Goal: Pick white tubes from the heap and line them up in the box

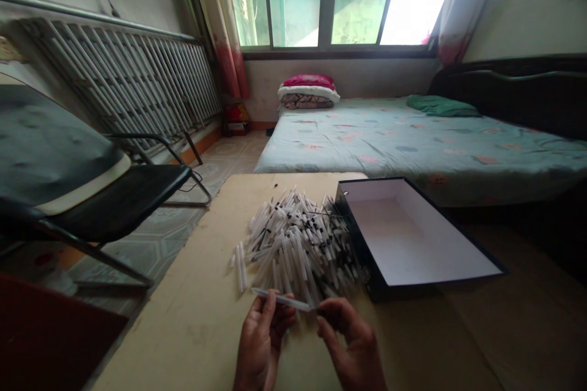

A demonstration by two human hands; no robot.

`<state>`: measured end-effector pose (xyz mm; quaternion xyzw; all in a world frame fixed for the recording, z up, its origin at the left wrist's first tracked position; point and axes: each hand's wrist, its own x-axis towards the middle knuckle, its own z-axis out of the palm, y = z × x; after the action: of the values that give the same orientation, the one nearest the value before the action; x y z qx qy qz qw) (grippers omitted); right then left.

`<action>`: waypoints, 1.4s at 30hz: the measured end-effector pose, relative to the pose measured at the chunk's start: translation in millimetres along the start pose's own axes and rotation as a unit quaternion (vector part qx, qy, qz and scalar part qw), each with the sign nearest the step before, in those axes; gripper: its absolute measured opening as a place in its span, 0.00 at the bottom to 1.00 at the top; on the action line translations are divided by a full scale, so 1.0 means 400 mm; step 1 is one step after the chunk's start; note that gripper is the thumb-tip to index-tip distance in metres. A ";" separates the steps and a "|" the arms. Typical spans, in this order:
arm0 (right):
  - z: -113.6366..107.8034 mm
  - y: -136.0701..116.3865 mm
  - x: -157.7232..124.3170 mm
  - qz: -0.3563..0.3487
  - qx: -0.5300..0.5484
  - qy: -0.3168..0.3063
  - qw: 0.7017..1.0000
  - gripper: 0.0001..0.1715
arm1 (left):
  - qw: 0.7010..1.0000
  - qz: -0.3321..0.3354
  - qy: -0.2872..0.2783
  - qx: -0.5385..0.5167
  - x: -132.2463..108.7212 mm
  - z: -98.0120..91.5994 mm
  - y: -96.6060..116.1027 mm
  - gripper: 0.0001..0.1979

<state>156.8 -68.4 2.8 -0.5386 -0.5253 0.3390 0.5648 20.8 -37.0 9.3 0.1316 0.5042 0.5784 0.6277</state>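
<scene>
My left hand [262, 330] is closed around a slim translucent white pen barrel [288, 301], held slantwise above the table with its right end lower. Close to that right end, my right hand [348, 333] has thumb and forefinger pinched together. Something small and dark seems to sit at those fingertips, too little to make out. Just beyond both hands lies a heaped pile of pen parts [298, 244], white barrels mixed with black pieces. A few loose white barrels [241, 266] rest at the pile's left edge.
An open box [398, 232], white inside with dark edges, stands right of the pile on the pale table [192, 330]. Behind the table is a bed [348, 140] with folded bedding. A black folding chair [137, 195] is at the left, before a metal rail frame [132, 73].
</scene>
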 end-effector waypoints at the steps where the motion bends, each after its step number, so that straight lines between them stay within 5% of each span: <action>1: 0.005 0.000 0.000 -0.013 -0.008 0.003 1.000 0.08 | 1.000 0.001 -0.003 -0.001 -0.001 -0.001 0.000 0.06; 30: 0.020 0.013 -0.002 0.060 0.001 0.000 0.998 0.17 | 1.000 -0.010 -0.012 0.002 -0.018 0.016 0.006 0.16; 38: 0.013 0.030 -0.004 -0.004 -0.151 0.004 0.989 0.24 | 0.999 -0.007 -0.028 0.015 -0.031 0.028 0.009 0.19; 42: 0.006 0.028 -0.001 -0.011 -0.137 -0.040 0.990 0.21 | 0.999 -0.003 -0.029 0.022 -0.027 0.022 0.006 0.18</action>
<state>156.3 -66.1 -8.3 -0.5913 -0.5944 0.2791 0.4681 28.2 -41.8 20.2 0.1605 0.4992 0.5610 0.6406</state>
